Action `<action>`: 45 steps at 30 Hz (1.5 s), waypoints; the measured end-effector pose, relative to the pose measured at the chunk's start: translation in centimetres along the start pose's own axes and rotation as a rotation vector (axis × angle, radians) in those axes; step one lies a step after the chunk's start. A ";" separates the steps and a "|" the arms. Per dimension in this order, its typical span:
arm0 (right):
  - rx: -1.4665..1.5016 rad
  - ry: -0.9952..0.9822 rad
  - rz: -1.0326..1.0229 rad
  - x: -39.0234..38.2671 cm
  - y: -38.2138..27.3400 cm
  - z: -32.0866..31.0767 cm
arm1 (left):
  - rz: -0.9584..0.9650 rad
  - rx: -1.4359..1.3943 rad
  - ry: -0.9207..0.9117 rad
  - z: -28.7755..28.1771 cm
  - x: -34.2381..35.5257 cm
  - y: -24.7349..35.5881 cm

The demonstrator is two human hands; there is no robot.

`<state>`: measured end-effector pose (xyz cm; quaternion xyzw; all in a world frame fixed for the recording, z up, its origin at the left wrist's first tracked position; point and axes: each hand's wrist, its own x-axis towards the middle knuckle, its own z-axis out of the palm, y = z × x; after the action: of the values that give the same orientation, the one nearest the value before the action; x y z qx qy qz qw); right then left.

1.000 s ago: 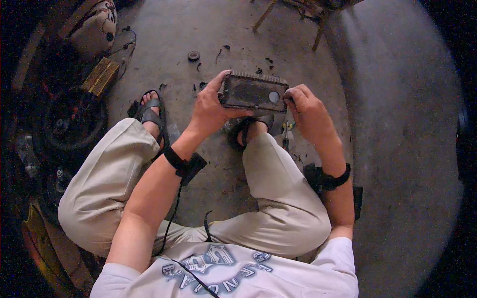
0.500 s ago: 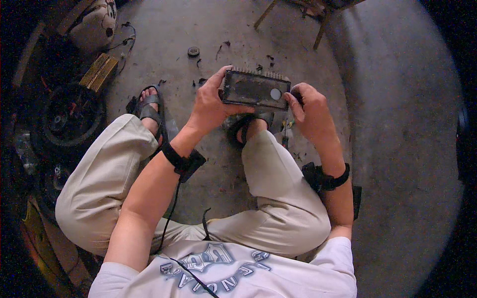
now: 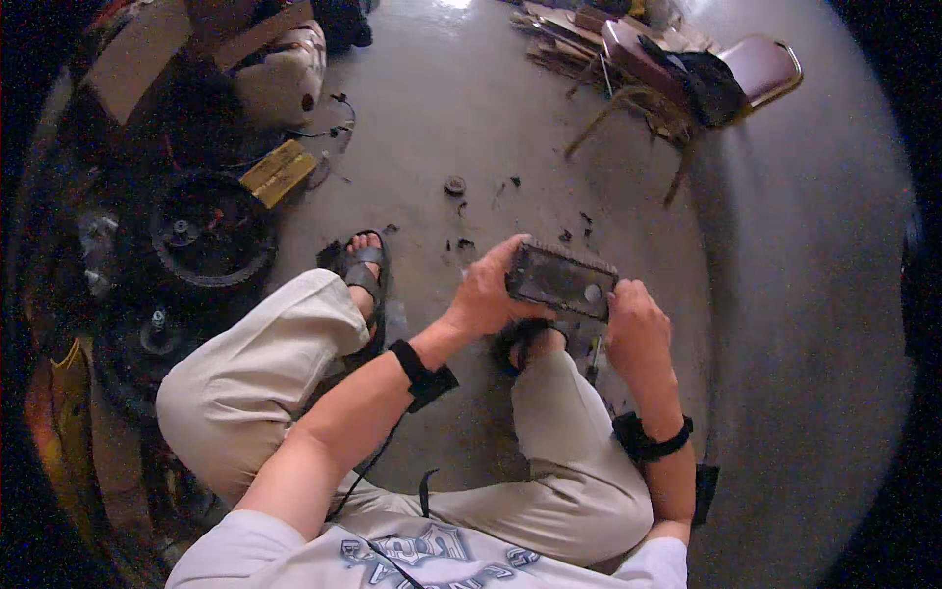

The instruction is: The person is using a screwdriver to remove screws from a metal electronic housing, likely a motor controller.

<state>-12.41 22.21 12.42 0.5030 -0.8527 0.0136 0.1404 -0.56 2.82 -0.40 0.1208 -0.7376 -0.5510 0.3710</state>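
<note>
The left hand (image 3: 488, 294) gripped a dark finned casing (image 3: 554, 278) just beyond the right sandal (image 3: 506, 348), the right hand (image 3: 640, 322) curled at its end, hold unclear, apparently mid-handling, which called for steady left-hand support.

A dark rectangular case (image 3: 561, 281) with a comb of short fins along its far edge and a pale round spot near its right end is the landmark. The left hand (image 3: 488, 294) grips its left end, thumb along the near edge; the right hand (image 3: 638, 324) has its fingers bent at its right end, their exact hold too small to tell. Beyond the case and to its left lie a round tape roll (image 3: 454, 186) and, farther left, a yellow block (image 3: 279, 173). A black wheel (image 3: 211, 233) lies well left of it. A padded maroon chair (image 3: 765, 74) stands beyond it, to the right.
</note>
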 end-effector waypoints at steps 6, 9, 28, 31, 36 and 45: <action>0.107 -0.023 0.012 -0.2 -0.3 -0.3 | 0.008 -0.003 -0.008 0.7 -0.1 -1.1; 0.147 0.018 -0.016 0.5 -0.4 -0.1 | 0.049 0.017 0.026 0.8 0.2 -1.9; 2.111 0.088 0.656 0.5 6.9 0.9 | -0.055 -0.072 -0.027 0.7 0.6 0.4; 2.394 0.084 0.683 0.9 8.6 2.2 | -0.048 -0.078 -0.025 0.7 0.7 0.2; 2.363 -0.024 0.690 1.5 8.5 1.9 | -0.062 -0.111 -0.032 0.5 0.8 0.3; 0.649 -0.062 -0.071 1.4 -0.6 -2.3 | -0.007 -0.057 -0.017 0.7 0.7 -1.1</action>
<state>-12.01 21.10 14.91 0.5509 -0.7897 0.2647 -0.0529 -1.72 2.51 -1.15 0.1079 -0.7242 -0.5742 0.3664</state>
